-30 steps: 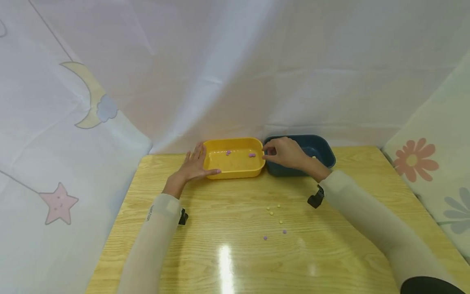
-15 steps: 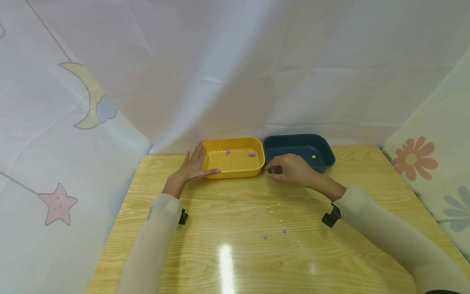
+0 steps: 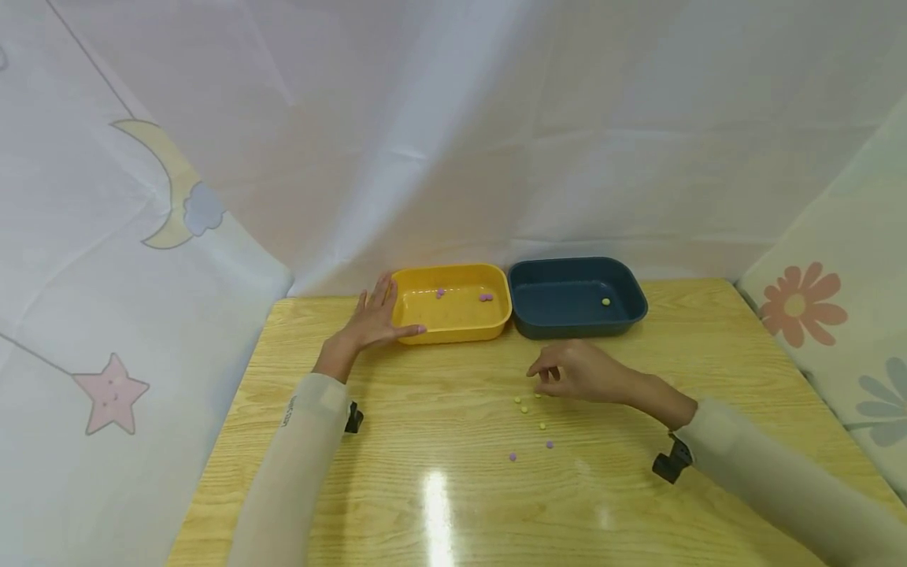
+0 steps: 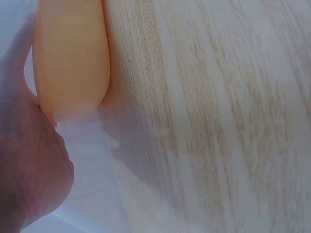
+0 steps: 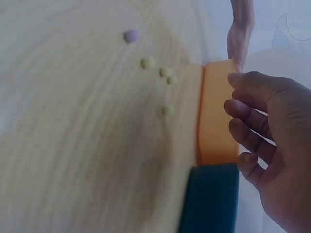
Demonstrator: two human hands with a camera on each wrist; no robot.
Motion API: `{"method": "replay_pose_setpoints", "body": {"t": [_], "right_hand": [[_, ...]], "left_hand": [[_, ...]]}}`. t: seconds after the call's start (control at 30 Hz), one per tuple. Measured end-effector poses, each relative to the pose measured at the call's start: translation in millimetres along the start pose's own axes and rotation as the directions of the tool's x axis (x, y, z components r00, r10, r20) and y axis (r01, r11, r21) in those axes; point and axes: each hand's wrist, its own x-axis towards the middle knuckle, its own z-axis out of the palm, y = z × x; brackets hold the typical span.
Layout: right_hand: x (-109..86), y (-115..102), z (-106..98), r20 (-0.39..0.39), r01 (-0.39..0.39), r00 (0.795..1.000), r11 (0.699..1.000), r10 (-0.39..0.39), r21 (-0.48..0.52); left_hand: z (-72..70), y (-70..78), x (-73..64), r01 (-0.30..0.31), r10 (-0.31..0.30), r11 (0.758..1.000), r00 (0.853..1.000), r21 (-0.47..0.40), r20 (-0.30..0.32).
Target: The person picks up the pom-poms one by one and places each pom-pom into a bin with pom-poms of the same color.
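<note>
In the head view my left hand (image 3: 368, 324) rests against the left end of a yellow tray (image 3: 453, 336), fingers spread and straight, thumb over the front rim. Several small purple beads (image 3: 485, 298) lie inside it. Beside it, on the right, stands a dark blue tray (image 3: 574, 327) with one small yellow bead (image 3: 605, 302) in it. My right hand (image 3: 584, 372) is over the table in front of the blue tray, fingers loosely bent and holding nothing. Its fingertips are close to several loose yellow beads (image 3: 524, 409). Two purple beads (image 3: 549, 445) lie nearer me.
Both trays stand at the far edge of the wooden table (image 3: 397, 472), against a pale cloth backdrop (image 3: 453, 157). A similar cloth with printed figures hangs at each side. A small black camera (image 3: 671, 461) is strapped to my right wrist.
My right hand has moved from over the blue tray toward me, down to the loose yellow beads. The left hand has stayed on the yellow tray.
</note>
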Motion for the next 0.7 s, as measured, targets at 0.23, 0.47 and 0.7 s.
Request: {"method": "replay_pose_setpoints", "body": {"t": [0.23,0.47,0.7], "right_hand": [[-24.8,-4.2,16.2,0.004,0.088,0.996,0.991,-0.089,0.103],[-42.3,-6.4,30.9,0.012,0.162,0.986,0.972,-0.167,0.169],[-51.6,-6.0,38.9,0.026,0.163,0.984,0.959,-0.174,0.231]], "left_hand": [[1.0,-0.8,0.7,0.016,-0.016,1.0,1.0,0.011,-0.001],[1.0,-0.2,0.5,0.021,-0.021,1.0,1.0,-0.003,0.002],[0.6,1.3,-0.7,0.022,-0.022,1.0,1.0,-0.009,0.001]]}}
